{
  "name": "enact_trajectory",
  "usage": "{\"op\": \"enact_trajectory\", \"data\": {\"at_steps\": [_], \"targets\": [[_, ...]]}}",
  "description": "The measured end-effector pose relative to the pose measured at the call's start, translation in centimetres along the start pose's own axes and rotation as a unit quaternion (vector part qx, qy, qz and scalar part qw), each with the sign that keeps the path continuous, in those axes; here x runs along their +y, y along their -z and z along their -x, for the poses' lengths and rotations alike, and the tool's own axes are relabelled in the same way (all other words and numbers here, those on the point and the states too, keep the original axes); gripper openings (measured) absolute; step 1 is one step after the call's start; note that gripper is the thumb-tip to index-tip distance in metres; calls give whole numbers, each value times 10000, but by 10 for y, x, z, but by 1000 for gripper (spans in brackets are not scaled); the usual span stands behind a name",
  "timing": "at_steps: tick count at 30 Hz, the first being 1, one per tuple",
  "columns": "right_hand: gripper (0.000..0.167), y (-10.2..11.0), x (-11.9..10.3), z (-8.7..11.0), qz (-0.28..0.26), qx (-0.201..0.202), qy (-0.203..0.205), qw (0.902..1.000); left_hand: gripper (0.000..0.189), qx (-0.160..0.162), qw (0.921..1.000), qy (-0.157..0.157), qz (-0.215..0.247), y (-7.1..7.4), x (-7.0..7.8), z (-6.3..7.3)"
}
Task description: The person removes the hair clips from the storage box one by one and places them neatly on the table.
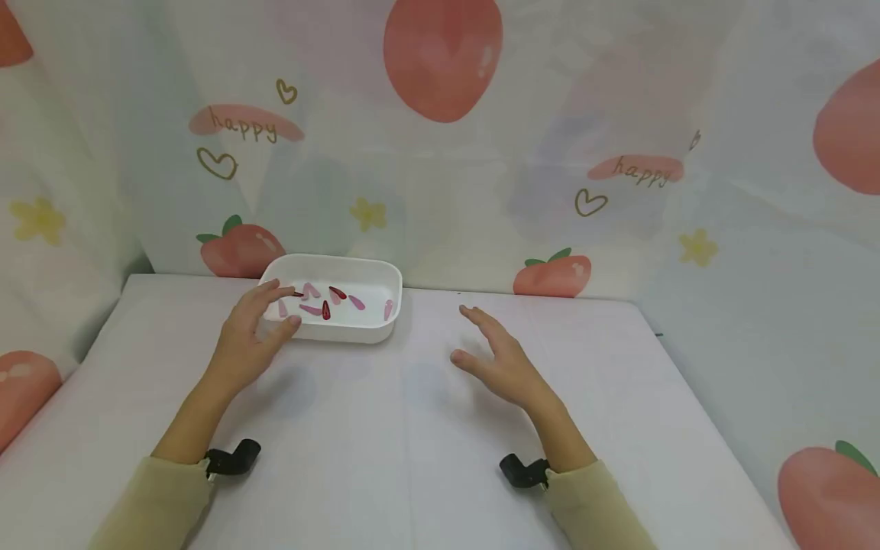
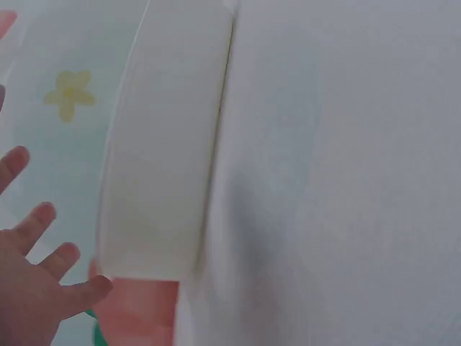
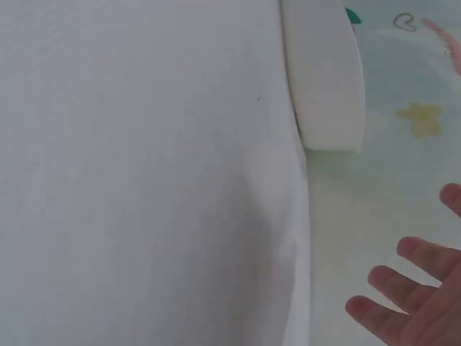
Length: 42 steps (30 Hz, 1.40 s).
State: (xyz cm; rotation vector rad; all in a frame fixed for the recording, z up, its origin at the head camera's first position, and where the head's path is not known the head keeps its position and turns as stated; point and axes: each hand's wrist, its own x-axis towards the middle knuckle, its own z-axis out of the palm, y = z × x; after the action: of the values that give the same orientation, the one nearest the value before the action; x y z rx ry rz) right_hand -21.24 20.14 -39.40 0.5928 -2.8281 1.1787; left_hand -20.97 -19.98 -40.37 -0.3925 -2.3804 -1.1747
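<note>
A white rectangular plastic tub [image 1: 374, 333] stands at the back of the table, left of the middle. In it lie several small teardrop-shaped hair clips, some pink [image 1: 357, 302] and a few dark red [image 1: 326, 309]. My left hand [image 1: 244, 340] is at the tub's left end, fingers spread and overlapping its rim in the head view, with nothing between finger and thumb. To the right of the tub my right hand [image 1: 505, 370] hovers over the table, thumb and fingers apart and holding nothing. The left wrist view shows the tub's outer wall [image 2: 162, 144] beside my spread fingers.
A white cloth [image 1: 412, 451] covers the table. Behind it and at both sides hang pale curtains [image 1: 447, 191] printed with peaches, hearts and yellow flowers. A black wrist camera [image 1: 234, 458] sits on my left wrist and another black camera [image 1: 524, 471] on my right.
</note>
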Motion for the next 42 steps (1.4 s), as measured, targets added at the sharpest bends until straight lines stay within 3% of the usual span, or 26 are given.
{"op": "enact_trajectory", "data": {"at_steps": [4, 9, 12, 16, 18, 26, 29, 35, 38, 42], "targets": [[65, -20, -6, -22, -1120, -310, -162, 9931, 44, 110, 9957, 715, 575, 8, -14, -4], [57, -40, -16, -54, -2395, -837, -575, 9656, 50, -106, 9797, 1547, 1270, 18, -32, -14], [57, -48, -23, -71, -2848, -1010, -763, 9502, 56, -413, 9618, 1989, 1835, 20, -43, -24], [61, -62, -33, -91, -3217, -1133, -975, 9350, 63, -715, 9260, 2531, 2707, 26, -56, -34], [62, -69, -34, -99, -3327, -1059, -1130, 9302, 67, -896, 9132, 2681, 2937, 28, -61, -37], [58, -82, -33, -116, -3741, -379, -1753, 9099, 77, -1615, 8828, 3004, 3231, 31, -78, -44], [57, -83, -29, -118, -3919, -344, -1824, 9011, 83, -1865, 8770, 3086, 3177, 32, -81, -44], [62, -83, -19, -118, -4372, -418, -1698, 8822, 67, -2036, 8819, 3136, 2871, 32, -84, -41], [63, -81, -16, -115, -4469, -462, -1606, 8788, 60, -2059, 8843, 3085, 2836, 32, -83, -38], [64, -75, -11, -111, -4464, -522, -1534, 8800, 54, -2066, 8789, 3003, 3078, 30, -78, -35]]}}
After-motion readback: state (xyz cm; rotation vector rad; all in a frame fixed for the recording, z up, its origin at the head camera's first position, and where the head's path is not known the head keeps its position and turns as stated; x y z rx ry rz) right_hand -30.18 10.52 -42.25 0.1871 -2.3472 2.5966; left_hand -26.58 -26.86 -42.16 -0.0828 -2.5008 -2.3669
